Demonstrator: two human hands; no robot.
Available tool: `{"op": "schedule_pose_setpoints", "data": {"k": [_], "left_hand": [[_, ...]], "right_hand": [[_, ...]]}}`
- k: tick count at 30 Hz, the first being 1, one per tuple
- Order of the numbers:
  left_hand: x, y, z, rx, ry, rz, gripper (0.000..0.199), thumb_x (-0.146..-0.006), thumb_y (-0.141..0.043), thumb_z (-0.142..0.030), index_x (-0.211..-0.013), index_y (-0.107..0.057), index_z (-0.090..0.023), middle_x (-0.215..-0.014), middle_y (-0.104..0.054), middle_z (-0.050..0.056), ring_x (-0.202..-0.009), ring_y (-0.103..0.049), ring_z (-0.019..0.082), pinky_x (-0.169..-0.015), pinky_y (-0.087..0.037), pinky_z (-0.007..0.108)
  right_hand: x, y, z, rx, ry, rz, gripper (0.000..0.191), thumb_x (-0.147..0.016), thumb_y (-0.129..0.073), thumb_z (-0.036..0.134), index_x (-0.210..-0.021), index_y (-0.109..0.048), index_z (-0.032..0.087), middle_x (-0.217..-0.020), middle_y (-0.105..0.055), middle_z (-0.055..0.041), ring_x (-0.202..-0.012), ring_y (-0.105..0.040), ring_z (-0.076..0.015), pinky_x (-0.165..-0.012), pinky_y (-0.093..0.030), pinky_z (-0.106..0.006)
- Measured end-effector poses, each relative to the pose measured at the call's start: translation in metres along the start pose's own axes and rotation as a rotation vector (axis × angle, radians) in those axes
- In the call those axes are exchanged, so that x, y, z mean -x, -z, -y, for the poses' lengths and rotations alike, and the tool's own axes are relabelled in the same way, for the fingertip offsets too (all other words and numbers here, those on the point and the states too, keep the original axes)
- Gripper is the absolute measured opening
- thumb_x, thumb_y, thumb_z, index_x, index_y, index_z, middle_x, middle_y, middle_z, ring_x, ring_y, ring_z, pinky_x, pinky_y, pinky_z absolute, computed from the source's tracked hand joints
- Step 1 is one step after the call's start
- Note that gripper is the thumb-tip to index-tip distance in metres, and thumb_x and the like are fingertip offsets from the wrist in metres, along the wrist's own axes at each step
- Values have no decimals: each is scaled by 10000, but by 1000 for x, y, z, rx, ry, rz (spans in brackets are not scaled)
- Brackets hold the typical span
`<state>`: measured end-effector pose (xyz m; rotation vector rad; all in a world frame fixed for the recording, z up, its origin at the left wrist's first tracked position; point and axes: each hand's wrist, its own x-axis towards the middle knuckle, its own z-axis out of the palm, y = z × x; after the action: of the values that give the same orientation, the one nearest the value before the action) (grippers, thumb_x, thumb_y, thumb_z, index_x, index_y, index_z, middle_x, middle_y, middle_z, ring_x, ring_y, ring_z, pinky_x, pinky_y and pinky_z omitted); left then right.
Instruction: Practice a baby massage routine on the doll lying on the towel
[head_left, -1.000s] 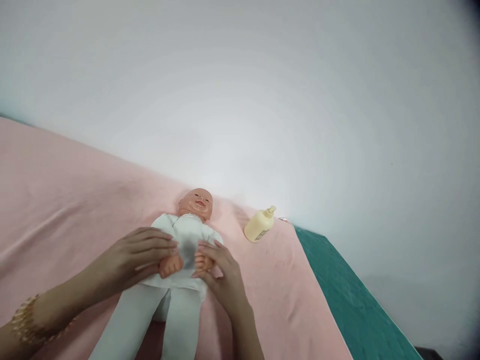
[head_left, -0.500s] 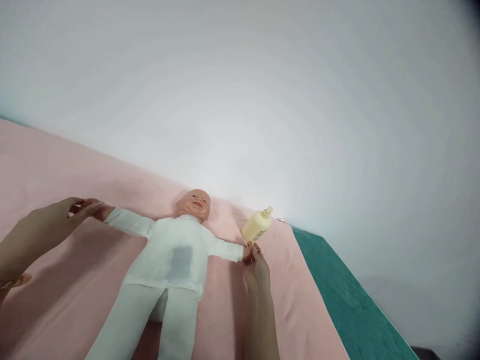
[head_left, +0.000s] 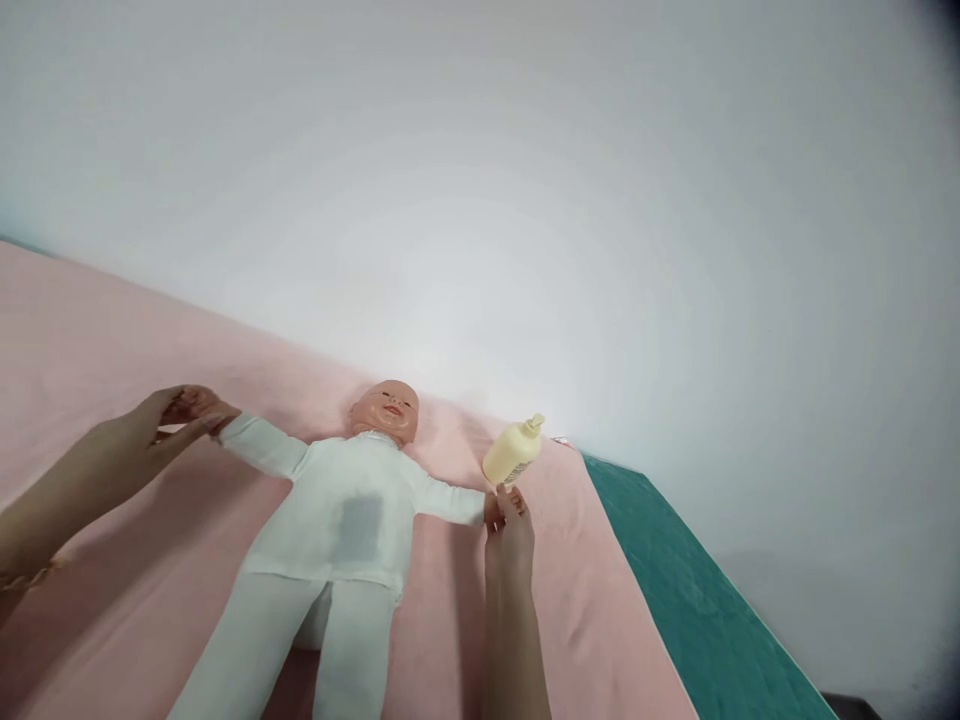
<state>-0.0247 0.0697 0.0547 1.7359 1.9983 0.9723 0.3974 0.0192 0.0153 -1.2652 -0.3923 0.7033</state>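
Note:
A baby doll (head_left: 337, 510) in a white top and white trousers lies face up, arms stretched out to both sides. My left hand (head_left: 169, 425) is closed around the doll's hand (head_left: 214, 408) at the image's left. At the other side, my right hand (head_left: 511, 528) pinches the doll's other hand (head_left: 493, 508) between thumb and fingers. A grey patch (head_left: 357, 528) shows on the front of the top. Just beyond my right hand stands a pale yellow pump bottle (head_left: 514, 452).
Pink cloth (head_left: 585, 590) lies under the doll and bottle. To the right, a green surface (head_left: 690, 580) shows beyond the cloth's edge. A pale wall (head_left: 480, 200) rises behind. A dark object (head_left: 851, 706) sits at the lower right corner.
My left hand has moved slightly up and right, lifting the doll's hand and bending that arm's line a little. My right hand stays almost in place on the doll's other hand.

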Motion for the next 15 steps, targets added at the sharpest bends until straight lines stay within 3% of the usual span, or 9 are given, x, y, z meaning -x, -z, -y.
{"op": "schedule_pose_setpoints", "data": {"k": [2,5,10,12,15], "left_hand": [[4,0,-13,65,7,-14,563,-942,-426,-547,-1348,-535,-172,-1178,-712,108,-997,-689,302,-773,-521,357],[19,-4,-29,160,-78,-109,574,-944,-442,-522,-1451,-462,-253,-1353,-656,64,-1165,-648,295,-836,-529,348],[51,-19,-47,267,-235,-70,506,-873,-580,-607,-1256,-616,-278,-1237,-730,13,-1060,-709,257,-618,-563,258],[57,-29,-49,276,-435,-79,397,-890,-607,-576,-1164,-684,-299,-1196,-747,-6,-1037,-723,236,-737,-598,279],[56,-45,-47,245,-894,-125,273,-940,-617,-415,-1177,-703,-309,-1197,-749,-7,-1118,-701,216,-994,-549,341]], "right_hand": [[17,-7,14,-37,62,65,564,-657,-777,310,-1190,-614,223,-1193,-707,-57,-1088,-679,-202,-859,-560,-297],[42,-17,29,23,201,187,624,-758,-742,318,-1348,-567,219,-1347,-643,-103,-1198,-641,-245,-982,-528,-386],[74,-28,30,152,517,428,545,-877,-695,291,-1400,-557,225,-1328,-661,-125,-1253,-620,-264,-1029,-521,-443],[84,-32,27,256,693,591,495,-900,-666,218,-1383,-575,269,-1287,-690,-91,-1215,-646,-226,-1013,-541,-394],[93,-37,24,455,1005,852,529,-898,-640,134,-1388,-572,323,-1238,-721,-44,-1129,-683,-184,-998,-555,-346]]}}
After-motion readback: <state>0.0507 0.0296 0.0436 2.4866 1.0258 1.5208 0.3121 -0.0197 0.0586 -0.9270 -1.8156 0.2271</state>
